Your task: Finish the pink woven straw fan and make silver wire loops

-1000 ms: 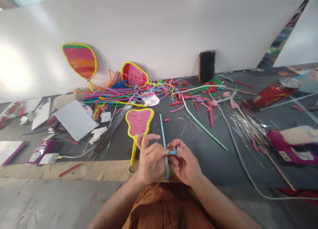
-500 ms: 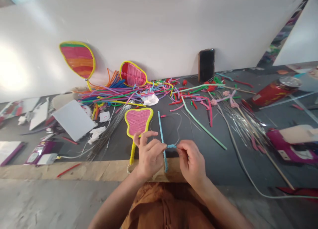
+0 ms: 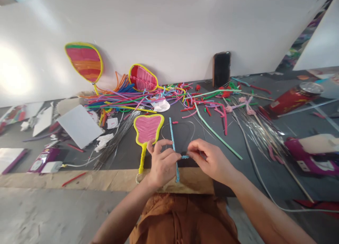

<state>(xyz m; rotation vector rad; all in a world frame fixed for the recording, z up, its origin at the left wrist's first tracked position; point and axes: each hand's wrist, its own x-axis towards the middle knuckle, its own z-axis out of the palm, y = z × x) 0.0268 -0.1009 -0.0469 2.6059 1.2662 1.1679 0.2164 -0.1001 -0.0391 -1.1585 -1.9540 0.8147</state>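
short blue twist [image 3: 184, 157], roughly level, beside long blue stem [image 3: 172, 134]

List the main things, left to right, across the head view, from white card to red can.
White card, pink yellow-rimmed paddle, long blue strip, short blue twisted piece, right hand, red can.

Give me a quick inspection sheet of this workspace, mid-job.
Surface: dark tabletop, brown strip along its near edge.
Job's things: short blue twist, held; long blue stem, partly hidden by the left grip, so any join cannot be told.
Clutter: coloured stem pile, white paper scraps, red can.
Grips: left grip and right grip pinch opposite ends of the short blue twist.
Cables: grey cable at right; white cord at left.
Surroundings: white panel behind; phone propped against it.
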